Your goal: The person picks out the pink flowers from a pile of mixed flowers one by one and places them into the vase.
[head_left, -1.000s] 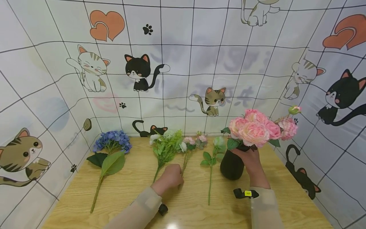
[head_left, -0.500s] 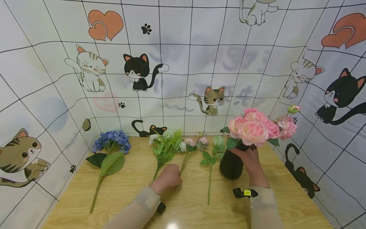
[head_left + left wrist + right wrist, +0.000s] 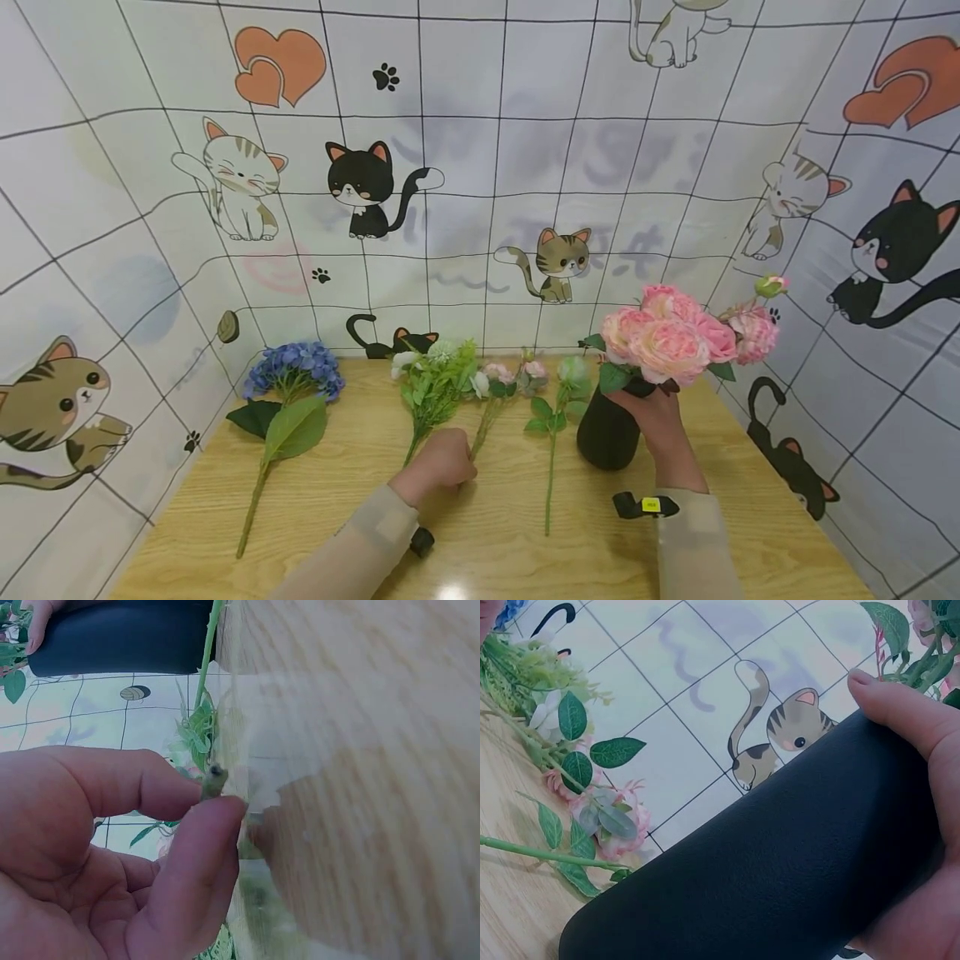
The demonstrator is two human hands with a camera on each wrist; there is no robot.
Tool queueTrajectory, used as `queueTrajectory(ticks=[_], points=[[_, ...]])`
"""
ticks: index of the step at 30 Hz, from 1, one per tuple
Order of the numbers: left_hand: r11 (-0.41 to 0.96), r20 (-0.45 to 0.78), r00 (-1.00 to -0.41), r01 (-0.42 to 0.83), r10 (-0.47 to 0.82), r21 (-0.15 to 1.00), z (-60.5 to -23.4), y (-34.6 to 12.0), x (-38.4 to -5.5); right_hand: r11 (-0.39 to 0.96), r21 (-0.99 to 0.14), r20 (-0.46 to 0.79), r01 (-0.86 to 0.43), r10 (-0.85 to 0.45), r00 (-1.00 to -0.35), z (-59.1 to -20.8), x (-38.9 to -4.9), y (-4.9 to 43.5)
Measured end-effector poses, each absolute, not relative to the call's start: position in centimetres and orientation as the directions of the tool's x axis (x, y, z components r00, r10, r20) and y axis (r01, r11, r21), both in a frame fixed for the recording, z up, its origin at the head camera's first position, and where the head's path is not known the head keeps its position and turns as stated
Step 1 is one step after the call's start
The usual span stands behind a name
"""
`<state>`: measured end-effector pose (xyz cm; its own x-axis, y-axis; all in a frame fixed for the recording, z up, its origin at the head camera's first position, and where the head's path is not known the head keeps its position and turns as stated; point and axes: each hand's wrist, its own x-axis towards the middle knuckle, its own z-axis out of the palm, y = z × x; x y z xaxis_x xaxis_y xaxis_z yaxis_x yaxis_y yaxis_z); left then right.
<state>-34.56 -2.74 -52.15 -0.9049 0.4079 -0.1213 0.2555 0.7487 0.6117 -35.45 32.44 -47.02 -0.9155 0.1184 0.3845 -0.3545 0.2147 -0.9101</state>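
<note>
My left hand (image 3: 438, 462) pinches the lower end of a thin green flower stem (image 3: 214, 782) between thumb and forefinger, close over the wooden table. That stem leads up to a spray of small pink and white flowers (image 3: 498, 379), which lies toward the back of the table. My right hand (image 3: 662, 429) grips the neck of a black vase (image 3: 606, 435), its thumb along the side in the right wrist view. The vase leans slightly to the right in the head view. Large pink flowers (image 3: 667, 346) with green leaves stand in its mouth.
A blue hydrangea (image 3: 294, 372) lies on the wooden table (image 3: 360, 492) at the left. White flowers with feathery greenery (image 3: 435, 387) lie left of the pinched stem. Between the hands lies a pale green rose (image 3: 573, 375) on a long stem. Cat-printed walls (image 3: 465, 150) enclose the table.
My left hand has shifted slightly to the left, still pinching the stem. My right hand, the vase and the pink flowers stay almost where they were.
</note>
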Motion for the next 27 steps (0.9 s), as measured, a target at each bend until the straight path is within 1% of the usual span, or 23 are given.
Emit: queueTrajectory(ticks=[6,12,14,17,19,24,27], points=[[0.740,-0.117,-0.900,0.264,0.419,0.618,-51.9,-2.8,-34.4,0.213,-0.909,0.387,-0.357,0.118,-0.915,-47.0,-35.3,32.4],[0.728,-0.115,-0.898,0.263,0.425,0.633,-51.5,-2.6,-34.2,0.260,-0.933,0.277,-0.250,0.074,-0.958,-46.7,-34.7,33.4],[0.724,-0.118,-0.898,0.258,0.424,0.640,-51.3,-2.5,-34.2,0.253,-0.946,0.228,-0.204,0.068,-0.971,-46.5,-34.4,34.0],[0.721,-0.118,-0.897,0.258,0.426,0.643,-51.0,-2.3,-34.1,0.223,-0.957,0.206,-0.185,0.078,-0.975,-46.2,-34.0,34.9],[0.717,-0.116,-0.899,0.253,0.423,0.650,-51.0,-2.2,-34.1,0.195,-0.957,0.233,-0.214,0.081,-0.969,-46.4,-33.8,35.4],[0.691,-0.098,-0.903,0.247,0.418,0.679,-51.1,-2.3,-34.2,0.135,-0.925,0.365,-0.355,0.060,-0.929,-47.0,-33.7,36.3],[0.666,-0.083,-0.904,0.244,0.419,0.705,-51.0,-2.5,-34.3,0.118,-0.924,0.370,-0.364,0.033,-0.929,-46.8,-33.5,36.5]])
